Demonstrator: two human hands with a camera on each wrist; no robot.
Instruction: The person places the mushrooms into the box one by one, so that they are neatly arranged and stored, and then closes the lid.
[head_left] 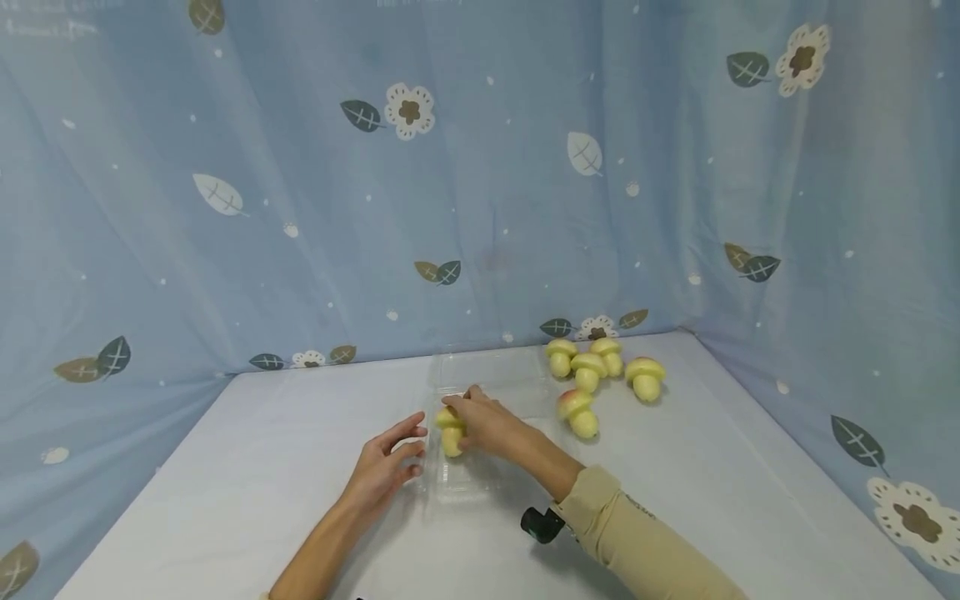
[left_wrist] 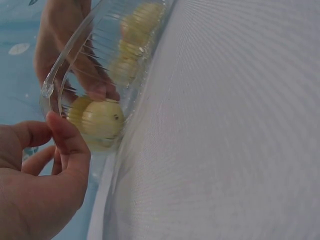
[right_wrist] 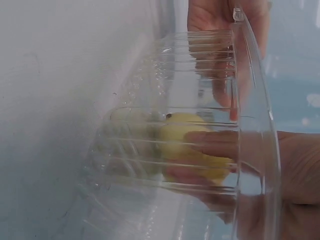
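A clear plastic box (head_left: pixel 467 482) lies on the white-covered table with its lid (head_left: pixel 491 368) folded back. My right hand (head_left: pixel 487 425) reaches into it from above and grips a yellow toy mushroom (head_left: pixel 452 442), its cap toward the back. Through the ribbed wall in the right wrist view, the fingers (right_wrist: pixel 212 143) show against the yellow mushroom. My left hand (head_left: pixel 381 471) stays at the box's left side with fingers loosely bent. In the left wrist view its fingertips (left_wrist: pixel 61 125) are right at the box's rim (left_wrist: pixel 47 89).
Several more yellow mushrooms stand right of the box: one close by (head_left: pixel 579 414), one farther right (head_left: pixel 646 379), others grouped at the back (head_left: pixel 587 372). A black device (head_left: pixel 542 525) shows beside the right wrist. Blue patterned cloth (head_left: pixel 480 208) hangs behind and to the right.
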